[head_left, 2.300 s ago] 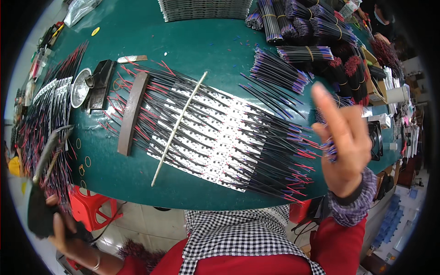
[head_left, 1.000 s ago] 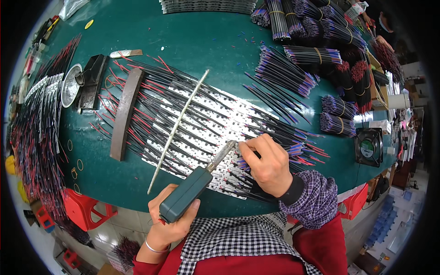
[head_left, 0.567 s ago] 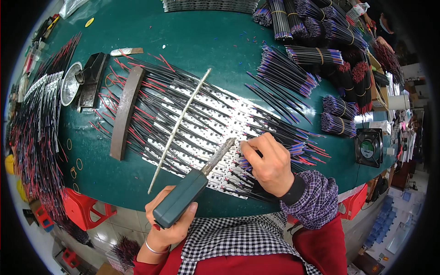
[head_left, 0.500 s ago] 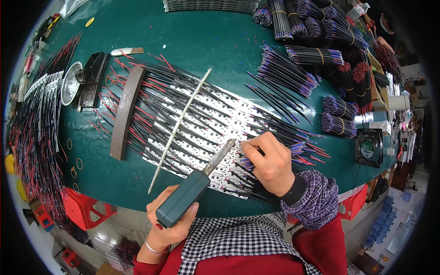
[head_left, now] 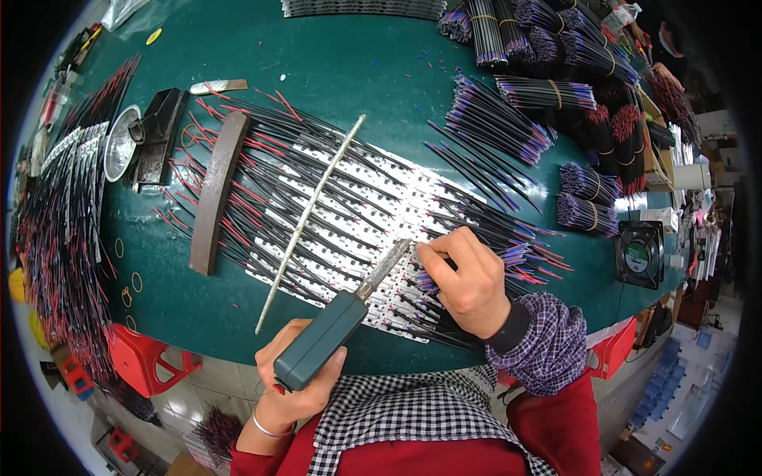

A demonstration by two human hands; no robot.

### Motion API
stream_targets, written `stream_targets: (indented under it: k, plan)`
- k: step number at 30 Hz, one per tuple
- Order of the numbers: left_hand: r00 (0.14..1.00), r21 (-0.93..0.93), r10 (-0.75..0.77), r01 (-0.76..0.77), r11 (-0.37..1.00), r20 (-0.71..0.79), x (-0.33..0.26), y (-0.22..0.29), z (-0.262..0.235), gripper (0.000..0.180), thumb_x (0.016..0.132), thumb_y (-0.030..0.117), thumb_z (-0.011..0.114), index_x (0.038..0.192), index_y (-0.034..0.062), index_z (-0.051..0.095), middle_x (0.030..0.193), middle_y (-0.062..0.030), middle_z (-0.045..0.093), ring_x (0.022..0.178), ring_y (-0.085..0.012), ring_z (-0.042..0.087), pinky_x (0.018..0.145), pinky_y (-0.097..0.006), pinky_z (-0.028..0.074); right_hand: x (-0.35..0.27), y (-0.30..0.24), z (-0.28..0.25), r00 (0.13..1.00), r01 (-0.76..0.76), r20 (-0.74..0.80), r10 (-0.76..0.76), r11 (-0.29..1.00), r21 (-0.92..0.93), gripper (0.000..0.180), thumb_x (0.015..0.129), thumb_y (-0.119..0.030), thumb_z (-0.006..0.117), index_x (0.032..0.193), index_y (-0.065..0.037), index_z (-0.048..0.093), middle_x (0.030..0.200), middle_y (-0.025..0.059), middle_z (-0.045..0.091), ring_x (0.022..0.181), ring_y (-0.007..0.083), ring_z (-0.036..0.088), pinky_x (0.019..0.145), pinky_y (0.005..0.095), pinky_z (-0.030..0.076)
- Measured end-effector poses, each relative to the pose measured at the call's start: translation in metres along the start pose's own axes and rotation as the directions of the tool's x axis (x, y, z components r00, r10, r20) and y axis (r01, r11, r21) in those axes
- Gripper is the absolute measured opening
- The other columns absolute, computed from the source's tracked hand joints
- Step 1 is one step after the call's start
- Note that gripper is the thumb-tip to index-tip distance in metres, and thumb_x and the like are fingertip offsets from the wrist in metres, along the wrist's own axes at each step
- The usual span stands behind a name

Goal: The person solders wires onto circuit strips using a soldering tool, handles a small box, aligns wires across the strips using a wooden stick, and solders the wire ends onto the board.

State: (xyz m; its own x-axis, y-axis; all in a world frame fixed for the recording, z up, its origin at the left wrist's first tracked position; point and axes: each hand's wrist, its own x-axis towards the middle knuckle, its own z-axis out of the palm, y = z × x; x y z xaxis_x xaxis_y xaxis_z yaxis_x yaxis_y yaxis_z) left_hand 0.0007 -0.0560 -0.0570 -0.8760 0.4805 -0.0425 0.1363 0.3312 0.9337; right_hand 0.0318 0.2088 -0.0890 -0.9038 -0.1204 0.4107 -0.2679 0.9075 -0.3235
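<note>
My left hand [head_left: 305, 369] is closed round the dark green handle of a soldering iron [head_left: 321, 337]. The iron's worn metal tip reaches up and right to a white sheet of small circuit boards [head_left: 381, 274]. Right beside the tip, my right hand [head_left: 468, 282] pinches close to the boards, thumb and forefinger together. Blue-ended black wires [head_left: 516, 258] show on both sides of this hand and appear held in it; the pinched end is hidden. Rows of black wires with red ends [head_left: 270, 186] run leftward from the boards. Shorter wires stick out on their right.
A thin pale rod [head_left: 311, 222] and a brown curved bar [head_left: 218, 194] lie across the wires. Left of them stands a black holder [head_left: 159, 143] beside a metal bowl [head_left: 123, 144]. Wire bundles [head_left: 548, 95] are piled at the far right, above a small black fan [head_left: 640, 254].
The soldering iron and my left hand have shifted very slightly right and up. My right hand stays almost in place, still pinching.
</note>
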Motion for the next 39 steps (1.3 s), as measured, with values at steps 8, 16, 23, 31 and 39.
stream_targets:
  k: [8, 16, 23, 31, 39]
  plan:
    - [0.999, 0.043, 0.030, -0.031, 0.999, 0.025, 0.005, -0.001, 0.000, 0.021, 0.074, 0.000, 0.077, 0.093, -0.0076, 0.069, 0.084, -0.0161, 0.068, 0.068, -0.0230, 0.067, 0.063, -0.030, 0.052, -0.001, -0.002, 0.001, 1.000, 0.015, 0.015, -0.014, 0.999, -0.046, 0.024, 0.075, -0.007, 0.062, 0.097, 0.001, 0.066, 0.086, 0.0077, 0.055, 0.078, 0.0226, 0.059, 0.062, 0.0309, 0.050]
    - [0.998, -0.004, -0.056, 0.056, 0.998, -0.005, -0.008, -0.008, -0.003, 0.021, 0.073, -0.002, 0.077, 0.092, -0.0084, 0.070, 0.085, -0.0162, 0.069, 0.071, -0.0235, 0.068, 0.064, -0.030, 0.053, -0.002, -0.002, 0.001, 1.000, 0.006, 0.017, -0.005, 0.999, -0.042, 0.024, 0.074, -0.006, 0.063, 0.096, 0.002, 0.066, 0.086, 0.0079, 0.055, 0.077, 0.0221, 0.058, 0.061, 0.0311, 0.049]
    - [0.999, -0.043, -0.025, 0.024, 0.999, -0.040, -0.004, 0.001, -0.001, 0.022, 0.072, -0.002, 0.077, 0.092, -0.0085, 0.070, 0.087, -0.0173, 0.070, 0.074, -0.0241, 0.070, 0.066, -0.030, 0.054, -0.002, -0.001, 0.001, 1.000, 0.002, 0.004, -0.002, 1.000, -0.025, 0.023, 0.074, -0.006, 0.064, 0.095, 0.002, 0.066, 0.086, 0.0078, 0.055, 0.078, 0.0223, 0.059, 0.061, 0.0310, 0.049]
    - [0.997, 0.087, 0.058, -0.063, 0.994, 0.058, 0.003, 0.002, -0.003, 0.018, 0.072, -0.002, 0.077, 0.087, -0.0075, 0.068, 0.084, -0.0177, 0.068, 0.072, -0.0256, 0.070, 0.065, -0.030, 0.054, -0.002, 0.000, 0.003, 0.998, 0.051, -0.034, -0.053, 0.998, -0.042, 0.022, 0.073, -0.007, 0.064, 0.093, 0.002, 0.066, 0.085, 0.0075, 0.055, 0.077, 0.0214, 0.059, 0.060, 0.0303, 0.048]
    - [0.998, 0.074, 0.039, -0.043, 0.996, 0.055, 0.001, 0.003, -0.003, 0.021, 0.072, 0.002, 0.076, 0.090, -0.0067, 0.069, 0.080, -0.0159, 0.066, 0.065, -0.0244, 0.064, 0.060, -0.031, 0.051, 0.000, -0.006, -0.002, 0.999, 0.039, 0.030, -0.038, 0.999, -0.030, 0.029, 0.072, -0.004, 0.064, 0.099, 0.005, 0.067, 0.089, 0.0102, 0.061, 0.076, 0.0245, 0.062, 0.060, 0.0328, 0.049]
